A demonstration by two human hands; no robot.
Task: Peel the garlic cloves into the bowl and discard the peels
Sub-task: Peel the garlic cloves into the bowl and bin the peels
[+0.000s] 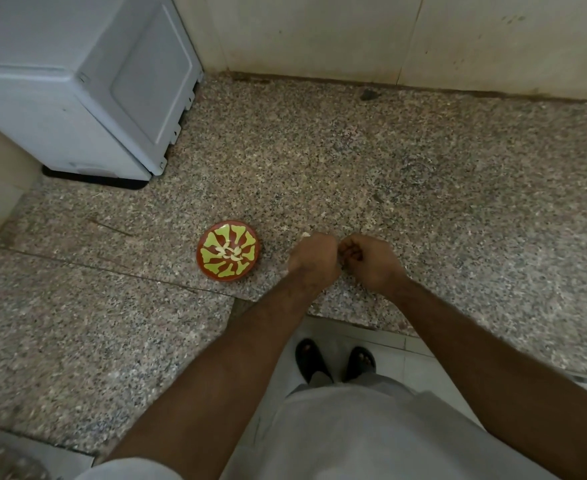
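Garlic clove, judged light, brittle-skinned and best nipped at its tip, was hidden between left hand [314, 256] and right hand [371, 261], fingers curled together over granite counter [423, 188], beside bowl [228, 250] holding peeled cloves [229, 252].

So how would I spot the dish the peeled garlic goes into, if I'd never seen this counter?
Start at the white appliance in the counter's far left corner, then come forward across the speckled granite countertop. Just left of the person's left hand sits a small round bowl. It is the only brightly coloured thing there: red with yellow-green shapes, pale garlic cloves at its centre.
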